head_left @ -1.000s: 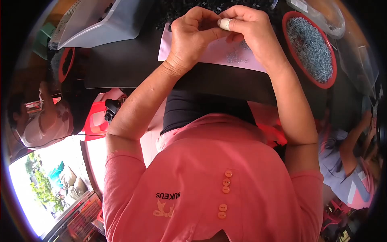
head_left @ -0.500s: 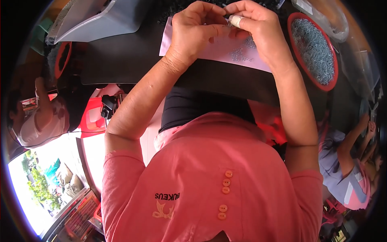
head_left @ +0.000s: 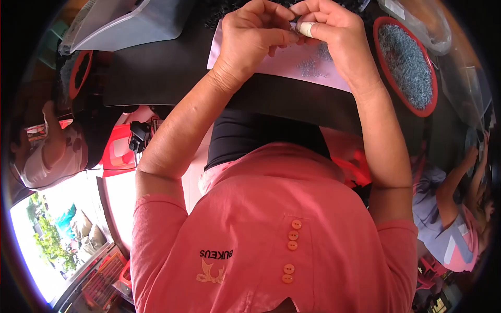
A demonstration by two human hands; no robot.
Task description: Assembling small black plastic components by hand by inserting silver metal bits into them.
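Observation:
Over a pale pink sheet (head_left: 282, 67) at the far edge of the view, my left hand (head_left: 250, 39) and my right hand (head_left: 339, 41) meet fingertip to fingertip. Both are pinched closed. Whatever sits between their fingers is too small and too covered to name. A light wrap goes round one digit of the right hand. Small bluish-grey pieces (head_left: 310, 68) lie scattered on the sheet beneath and beside the right hand.
A red-rimmed oval tray (head_left: 377, 47) full of small bluish-grey pieces stands right of my right hand. At the far left is a grey plastic bin (head_left: 141, 31). Black small parts (head_left: 216, 18) lie behind the sheet on the dark table (head_left: 156, 78). Other people sit at both sides.
Both hands stay together over the sheet, with only slight shifts of the fingers. The left fingertips sit a little closer to the right thumb.

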